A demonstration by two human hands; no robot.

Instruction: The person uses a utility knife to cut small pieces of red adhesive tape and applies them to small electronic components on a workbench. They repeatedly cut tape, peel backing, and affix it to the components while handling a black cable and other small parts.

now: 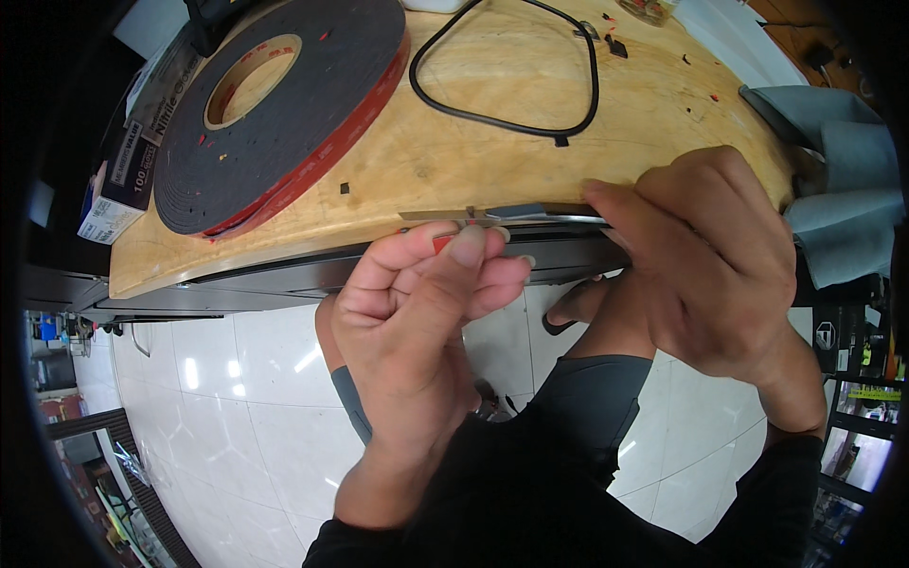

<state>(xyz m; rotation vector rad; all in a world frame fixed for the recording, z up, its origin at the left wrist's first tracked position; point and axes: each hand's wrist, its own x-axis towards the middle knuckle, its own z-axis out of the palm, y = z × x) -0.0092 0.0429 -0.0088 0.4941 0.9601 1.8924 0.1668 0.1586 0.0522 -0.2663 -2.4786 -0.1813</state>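
Note:
Over the table's front edge, my left hand [407, 303] is closed, with the thumb pressed on the fingers. Pinched there is a small piece of red-backed tape [442, 243], mostly covered by the fingertips. My right hand [710, 265], to the right, is closed round the handle end of a thin knife [516, 212]. Its flat blade points left, just above and behind my left fingertips, with a dark speck on it. Whether the blade touches the tape piece, I cannot tell. Farther back on the left lies a large roll of dark grey tape [355, 90] with red backing.
A black cord loop [516, 128] lies on the wooden table [464, 170]. Small tape scraps [616, 46] dot the surface. A glove box [123, 180] stands left of the roll. Grey-blue cloth [833, 227] hangs at the right edge. My legs are below the table edge.

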